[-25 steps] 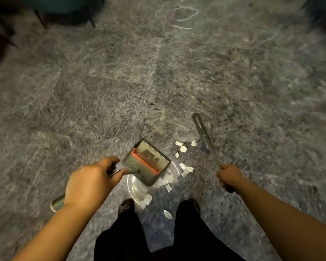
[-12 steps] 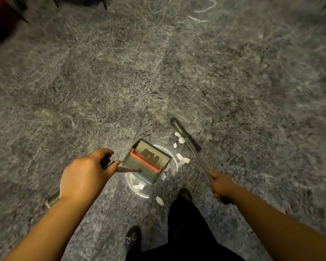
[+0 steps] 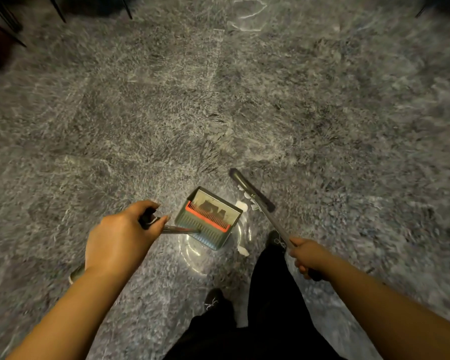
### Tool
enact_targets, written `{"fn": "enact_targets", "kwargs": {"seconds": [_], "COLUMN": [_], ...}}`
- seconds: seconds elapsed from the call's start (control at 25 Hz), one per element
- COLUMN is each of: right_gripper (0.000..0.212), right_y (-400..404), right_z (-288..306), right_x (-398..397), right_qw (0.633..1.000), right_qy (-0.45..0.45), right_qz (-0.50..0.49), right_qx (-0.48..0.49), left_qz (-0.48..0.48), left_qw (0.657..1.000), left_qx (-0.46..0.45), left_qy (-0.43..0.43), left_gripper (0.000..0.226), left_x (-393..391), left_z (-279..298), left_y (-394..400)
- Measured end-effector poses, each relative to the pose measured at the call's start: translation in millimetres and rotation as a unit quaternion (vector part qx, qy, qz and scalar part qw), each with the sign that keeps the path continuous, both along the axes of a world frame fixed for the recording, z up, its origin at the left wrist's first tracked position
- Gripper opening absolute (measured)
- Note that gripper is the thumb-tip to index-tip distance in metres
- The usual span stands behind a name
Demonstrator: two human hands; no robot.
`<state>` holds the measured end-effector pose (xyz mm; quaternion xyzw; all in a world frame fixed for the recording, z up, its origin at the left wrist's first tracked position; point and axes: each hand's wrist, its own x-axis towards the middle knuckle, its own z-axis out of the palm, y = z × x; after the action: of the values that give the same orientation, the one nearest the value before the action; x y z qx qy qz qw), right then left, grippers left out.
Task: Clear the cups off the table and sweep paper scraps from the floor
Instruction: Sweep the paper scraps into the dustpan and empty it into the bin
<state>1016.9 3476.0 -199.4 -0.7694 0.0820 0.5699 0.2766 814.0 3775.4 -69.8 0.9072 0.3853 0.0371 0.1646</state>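
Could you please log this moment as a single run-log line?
phase: sweeping scraps | left hand: grips dustpan handle | right hand: grips broom handle | paper scraps: on carpet beside dustpan

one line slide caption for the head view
Left hand holds dustpan, right hand holds broom beside paper scraps.

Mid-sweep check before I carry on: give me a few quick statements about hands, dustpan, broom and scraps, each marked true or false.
1. The left hand grips the dustpan handle. True.
2. The right hand is empty. False: it grips the broom handle.
3. Paper scraps lie between the dustpan and the broom head. True.
4. The dustpan's comb is blue. False: it is red-orange.
5. The floor is bare wood. False: it is grey carpet.
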Motion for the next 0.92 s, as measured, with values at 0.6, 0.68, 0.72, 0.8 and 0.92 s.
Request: {"fn": "enact_targets", "kwargs": {"seconds": [0.6, 0.68, 0.72, 0.8, 0.92], "right_gripper": [0.047, 0.049, 0.049, 0.047, 0.046], "right_y": [-37.5, -43.0, -45.9, -50.5, -54.6], "right_z": [27.8, 31.0, 32.1, 33.9, 33.4], "right_x": [-98.3, -102.0, -104.2, -111.2, -125.8], "right_qw": [0.998, 0.997, 0.997, 0.995, 0.994], "right_qy": [0.036, 0.035, 0.035, 0.04, 0.048], "right_qz": [0.048, 0.067, 0.075, 0.088, 0.099], "right_qx": [0.011, 0.008, 0.009, 0.011, 0.011], "left_qz": [-0.014, -0.01, -0.009, -0.013, -0.02], "left_qw": [0.998, 0.997, 0.996, 0.995, 0.992], "left_qx": [0.02, 0.027, 0.03, 0.031, 0.035], "left_qy": [0.062, 0.074, 0.079, 0.094, 0.116], "left_gripper": [0.038, 0.036, 0.035, 0.035, 0.035], "left_x": [-132.4, -145.7, -151.9, -161.4, -171.0], "left_z": [-3.1, -1.5, -1.7, -4.7, -12.7], "left_y": [-53.5, -64.3, -68.3, -73.3, -73.3]}}
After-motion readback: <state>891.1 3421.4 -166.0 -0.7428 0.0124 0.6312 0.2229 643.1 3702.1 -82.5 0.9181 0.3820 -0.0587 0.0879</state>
